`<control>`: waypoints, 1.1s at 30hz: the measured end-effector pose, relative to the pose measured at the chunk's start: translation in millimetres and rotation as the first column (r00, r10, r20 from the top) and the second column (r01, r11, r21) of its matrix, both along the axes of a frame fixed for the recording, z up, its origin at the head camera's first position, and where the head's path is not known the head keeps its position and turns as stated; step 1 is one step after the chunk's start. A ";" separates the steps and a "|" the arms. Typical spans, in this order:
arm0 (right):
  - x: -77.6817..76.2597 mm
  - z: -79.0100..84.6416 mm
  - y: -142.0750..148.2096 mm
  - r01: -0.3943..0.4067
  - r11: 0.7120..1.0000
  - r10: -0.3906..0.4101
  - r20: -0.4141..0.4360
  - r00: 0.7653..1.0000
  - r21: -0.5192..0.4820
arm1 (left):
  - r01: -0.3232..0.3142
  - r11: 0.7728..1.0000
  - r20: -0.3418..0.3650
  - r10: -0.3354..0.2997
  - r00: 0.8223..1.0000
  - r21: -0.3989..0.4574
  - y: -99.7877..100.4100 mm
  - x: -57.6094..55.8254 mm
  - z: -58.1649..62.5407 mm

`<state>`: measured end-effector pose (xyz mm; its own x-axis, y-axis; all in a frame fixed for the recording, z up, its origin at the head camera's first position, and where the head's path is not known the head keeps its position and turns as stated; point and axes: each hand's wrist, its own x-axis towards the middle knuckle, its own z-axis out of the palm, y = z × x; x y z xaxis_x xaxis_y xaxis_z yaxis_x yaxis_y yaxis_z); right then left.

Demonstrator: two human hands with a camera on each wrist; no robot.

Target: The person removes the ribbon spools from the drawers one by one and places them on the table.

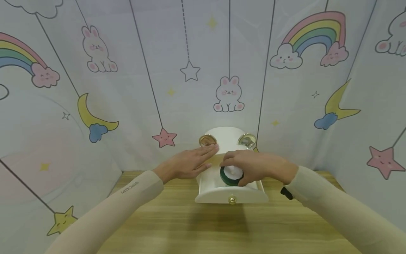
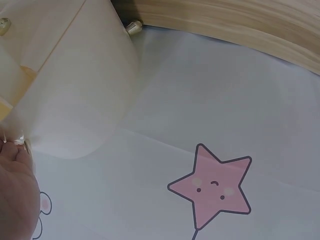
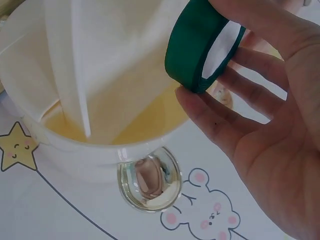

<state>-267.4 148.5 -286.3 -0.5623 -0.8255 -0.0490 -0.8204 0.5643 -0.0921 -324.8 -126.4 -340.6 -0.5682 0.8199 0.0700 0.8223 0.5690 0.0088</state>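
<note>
A white rounded box stands on the table with its drawer pulled out toward me. My right hand pinches a roll of green ribbon between thumb and fingers, above the drawer. The roll has a white core and sits tilted in the right wrist view. On top of the box, by the left gold dome, my left hand rests with straight fingers. Only part of this hand shows at the edge of the left wrist view, beside the box's curved side.
A second shiny dome sits on the box's right. The drawer front carries a gold knob. Wood-grain tabletop extends in front. A printed cloth with rabbits, stars and rainbows hangs behind and along both sides.
</note>
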 end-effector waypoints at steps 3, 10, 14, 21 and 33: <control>2.2 4.6 1.7 0.023 1.000 -0.023 -0.004 1.000 -0.014 | -0.003 1.000 0.009 0.003 1.000 0.003 0.2 -0.6 0.0; 11.2 13.5 7.1 0.077 0.996 -0.079 -0.062 0.995 -0.043 | -0.015 1.000 0.017 0.015 1.000 -0.002 0.2 -0.5 -0.7; 14.6 15.3 12.8 0.107 0.993 -0.113 -0.140 0.984 -0.045 | -0.019 1.000 0.011 0.019 1.000 -0.010 -0.5 -0.6 -1.0; 20.4 17.7 26.9 0.112 0.989 -0.131 -0.209 0.969 -0.101 | 0.000 1.000 0.004 0.000 1.000 0.002 -1.8 -0.7 -1.3; 36.4 23.8 46.9 0.192 0.972 -0.215 -0.171 0.962 -0.138 | 0.010 1.000 -0.021 -0.010 1.000 -0.007 -2.7 -0.1 -2.2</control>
